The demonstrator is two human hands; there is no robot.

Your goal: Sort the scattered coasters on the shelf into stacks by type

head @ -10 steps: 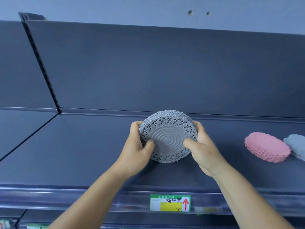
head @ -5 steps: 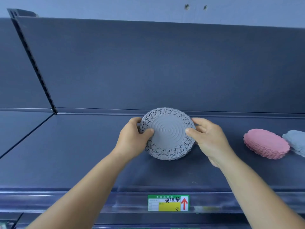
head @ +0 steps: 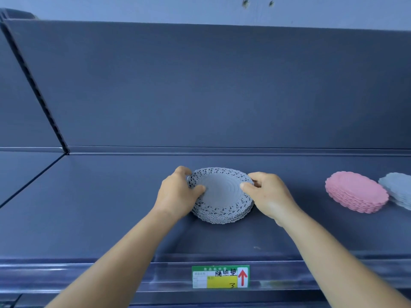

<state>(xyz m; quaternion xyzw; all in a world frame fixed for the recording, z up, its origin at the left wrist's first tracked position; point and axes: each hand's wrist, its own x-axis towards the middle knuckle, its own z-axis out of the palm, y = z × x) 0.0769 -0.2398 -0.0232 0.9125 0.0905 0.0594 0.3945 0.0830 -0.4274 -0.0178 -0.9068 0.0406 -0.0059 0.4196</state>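
Observation:
A stack of grey lace-edged round coasters [head: 222, 197] lies flat on the dark shelf [head: 100, 207] at its middle. My left hand [head: 178, 193] grips the stack's left edge, thumb on top. My right hand [head: 268, 194] grips its right edge, thumb on the top coaster. At the right stands a stack of pink scalloped coasters [head: 355, 194]. Beside it, at the frame's right edge, lies a stack of pale grey scalloped coasters [head: 399, 190], partly cut off.
The shelf has a tall dark back panel [head: 222, 85] and a slotted upright [head: 42, 98] at the left. A clear front rail carries a green and yellow price label [head: 220, 276]. Bare shelf surface lies left of the lace stack.
The lace coaster stack was held tilted up above the shelf a second ago. Both hands have lowered it, and it now lies flat on the shelf.

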